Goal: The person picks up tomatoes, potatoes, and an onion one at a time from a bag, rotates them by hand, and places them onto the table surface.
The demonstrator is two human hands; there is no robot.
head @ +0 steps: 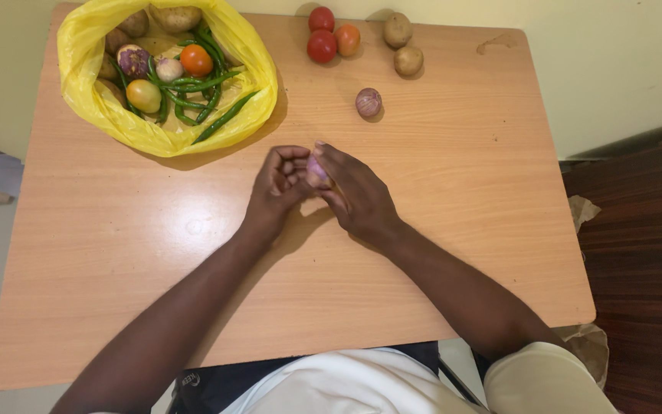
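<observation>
Presently, both your hands, left hand (276,184) and right hand (358,195), close on the small onion (316,170) mid-surface (461,230); keep your grip light, peel with fingertips.

Table (438,253), centre: pale wood-grain laminate, smooth, faint sheen at left. Bag (86,46), upper left: thin yellow plastic, glossy and crinkled. Tomatoes (321,46), top centre: smooth, shiny skins. Potatoes (408,60) beside them: matt, rough. Floor (645,245), right: dark polished wood.
</observation>
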